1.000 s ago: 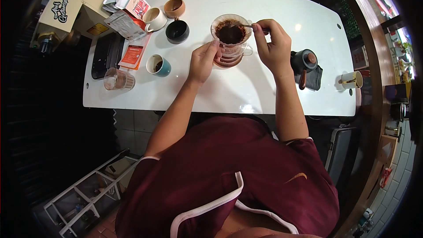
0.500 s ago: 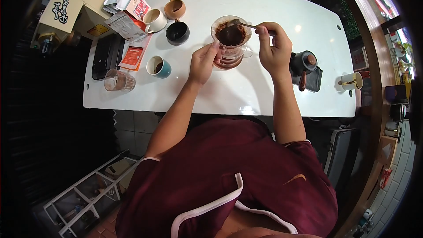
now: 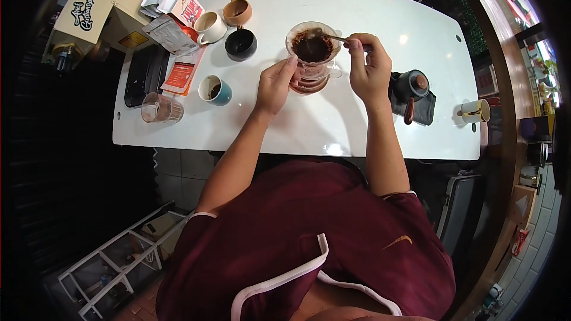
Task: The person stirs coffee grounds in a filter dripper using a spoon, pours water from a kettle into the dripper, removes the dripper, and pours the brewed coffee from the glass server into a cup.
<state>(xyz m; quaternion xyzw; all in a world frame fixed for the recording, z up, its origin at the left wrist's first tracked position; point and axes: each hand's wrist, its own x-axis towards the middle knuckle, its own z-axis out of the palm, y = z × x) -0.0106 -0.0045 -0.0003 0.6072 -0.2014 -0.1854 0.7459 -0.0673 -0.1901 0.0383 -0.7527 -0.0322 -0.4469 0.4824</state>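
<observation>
Nearest is the person's dark red shirt (image 3: 309, 202), then the near edge of the white surface (image 3: 303, 137). To the left on it stand a ribbed clear glass (image 3: 160, 109) and a blue cup (image 3: 221, 94) with something dark inside. Nothing there is close enough to be knocked by the hands as they are.

The left hand (image 3: 275, 86) is closed, thumb and fingers against the near left side of the dripper (image 3: 289, 41). How firm that hold is, I cannot tell. The right hand (image 3: 371, 71) pinches the spoon (image 3: 334, 38) by its handle, the far end reaching in over the dark wet grounds (image 3: 314, 50). The dripper sits on top of a glass jug (image 3: 314, 73) with brown liquid in it, so the stack is tall; a hard push of the spoon on one side, with a loose left hand, could tip it. A quick flick could throw wet grounds over the rim.

To the right, a dark pot (image 3: 407, 86) with a wooden handle sits partly on a black cloth (image 3: 425, 110); a wide swing of the right forearm might catch that handle. Farther off on the left, a black cup (image 3: 241, 53), a white mug (image 3: 217, 31) and a brown cup (image 3: 244, 19) stand close together.
</observation>
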